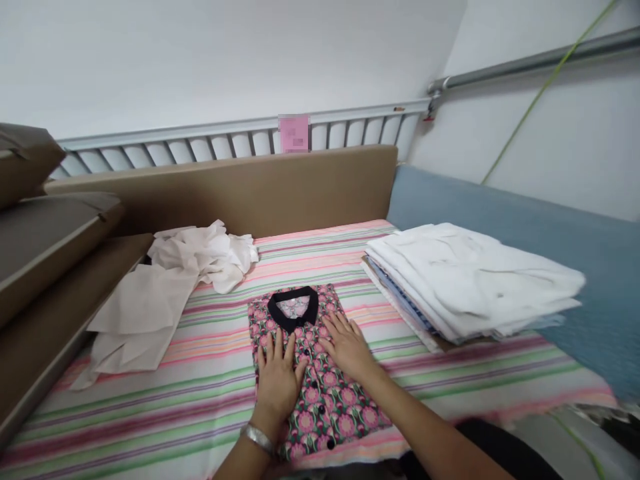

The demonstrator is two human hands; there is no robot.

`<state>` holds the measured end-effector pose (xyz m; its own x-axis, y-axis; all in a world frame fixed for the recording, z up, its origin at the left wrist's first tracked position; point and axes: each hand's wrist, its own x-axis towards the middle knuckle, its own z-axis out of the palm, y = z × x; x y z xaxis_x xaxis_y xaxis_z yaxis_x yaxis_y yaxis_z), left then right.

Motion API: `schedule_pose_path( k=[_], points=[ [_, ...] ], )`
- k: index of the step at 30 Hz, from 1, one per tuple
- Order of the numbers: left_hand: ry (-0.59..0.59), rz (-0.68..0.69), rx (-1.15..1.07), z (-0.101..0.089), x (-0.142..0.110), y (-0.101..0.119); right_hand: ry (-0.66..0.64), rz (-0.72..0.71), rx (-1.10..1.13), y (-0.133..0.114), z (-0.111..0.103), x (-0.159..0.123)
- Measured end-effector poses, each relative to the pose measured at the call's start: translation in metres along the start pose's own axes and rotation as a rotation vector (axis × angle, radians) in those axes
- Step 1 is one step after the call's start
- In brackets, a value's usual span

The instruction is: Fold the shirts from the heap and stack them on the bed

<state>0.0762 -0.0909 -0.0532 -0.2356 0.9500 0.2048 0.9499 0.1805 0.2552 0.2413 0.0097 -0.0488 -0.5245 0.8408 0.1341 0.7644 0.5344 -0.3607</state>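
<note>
A pink-and-green floral shirt (345,400) with a black collar and black buttons lies folded into a flat rectangle, collar pointing away from me. My left hand (279,373), a silver bracelet at its wrist, rests flat on the left part of the shirt below the collar, fingers spread. On the right part, my right hand (347,345) also lies flat with its fingers stretched out. Neither hand grips anything. Beneath the shirt is a striped cloth (210,387) in pink, green and white.
A stack of folded white garments (475,280) stands to the right, with bluish ones beneath. Crumpled white cloth (165,287) lies to the left, beside piled brown cushions (55,240). A brown board (270,193) and a blue padded side (500,207) border the striped surface.
</note>
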Motion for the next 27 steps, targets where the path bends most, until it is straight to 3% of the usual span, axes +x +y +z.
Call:
schedule_pose_path(
  k=[2,5,9,11,13,16,19,23,27],
  points=[
    [0.009,-0.022,-0.093,-0.004,0.000,-0.003,0.024,0.015,0.041,0.004,-0.002,0.002],
    [0.115,-0.117,-0.373,-0.011,-0.016,-0.016,0.124,0.059,0.188,0.012,-0.008,-0.001],
    [0.210,-0.510,-0.999,-0.014,-0.060,-0.050,0.293,0.169,0.567,0.029,-0.013,-0.029],
    [0.182,-0.743,-1.229,-0.015,-0.078,-0.064,0.301,0.262,0.775,0.035,-0.013,-0.046],
    [0.118,-0.878,-1.324,-0.015,-0.089,-0.070,0.288,0.395,0.900,0.037,-0.014,-0.061],
    [-0.033,-0.884,-1.346,-0.015,-0.094,-0.060,0.280,0.526,0.933,0.034,-0.019,-0.077],
    [-0.195,-0.842,-1.341,-0.015,-0.094,-0.044,0.174,0.594,1.049,0.026,-0.027,-0.098],
    [-0.361,-0.844,-1.442,-0.016,-0.093,-0.035,0.050,0.779,1.615,0.009,-0.026,-0.139],
    [-0.429,-0.874,-1.519,-0.020,-0.100,-0.026,0.004,0.784,1.988,-0.017,-0.010,-0.167]
  ],
)
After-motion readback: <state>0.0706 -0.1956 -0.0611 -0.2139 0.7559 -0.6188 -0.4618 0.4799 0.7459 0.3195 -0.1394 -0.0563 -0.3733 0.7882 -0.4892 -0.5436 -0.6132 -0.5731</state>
